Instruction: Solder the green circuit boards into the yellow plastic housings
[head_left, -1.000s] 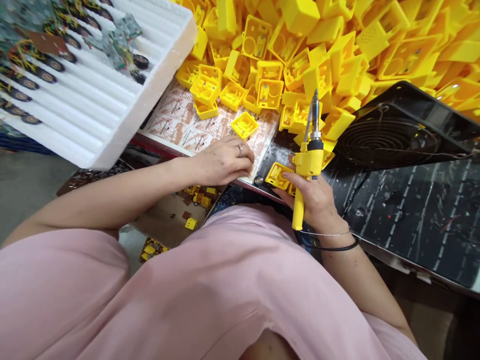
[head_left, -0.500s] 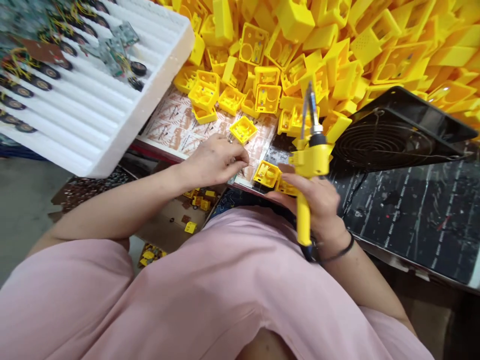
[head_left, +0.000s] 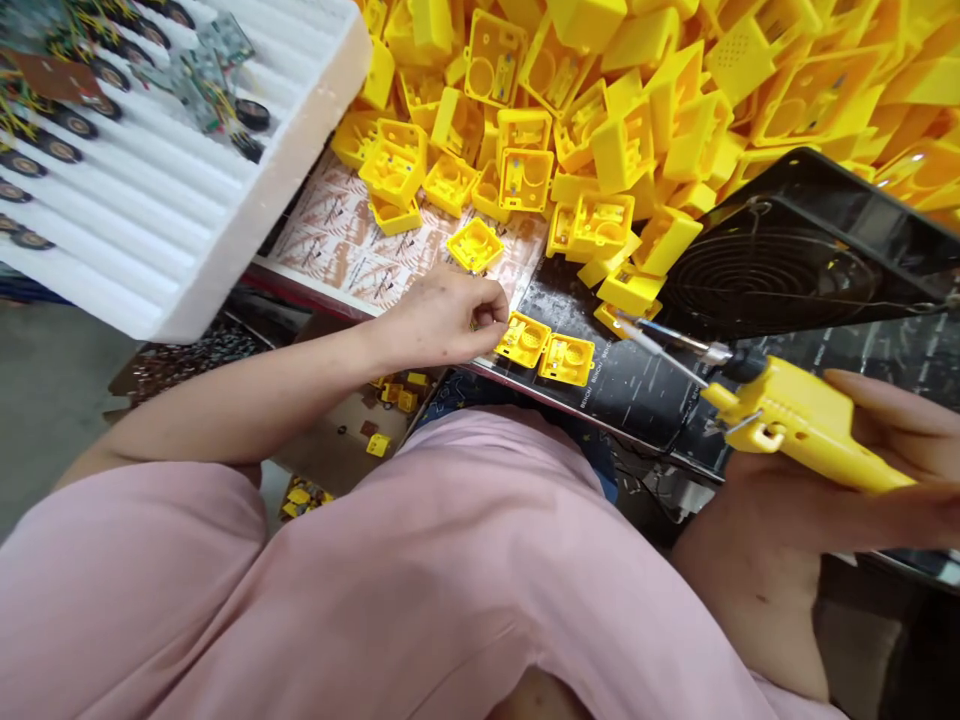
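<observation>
Yellow housings lay close to the edge of the worktop

My pink garment came right up below that edge, and a lean forward could have jostled the parts above. Loose yellow pieces lay lower down, where anything knocked off might have landed.

My right hand had its fingers wrapped round the handle of a soldering gun. Its tip lined up with a low housing near the black fan; I could not tell whether they touched. If the tip was hot, a careless sweep might have marked plastic or caught my other fingers.

My left hand had thumb and forefinger drawn nearly together at the side of the left housing; I could not tell whether they gripped it or something small. That housing and its neighbour lay side by side, open face up, and a clumsy push could have sent both over.

Beyond my knuckles sat a lone housing, easy to bump. Farther off, the heaped housings leaned on one another; tugging one might have started a slide.
</observation>
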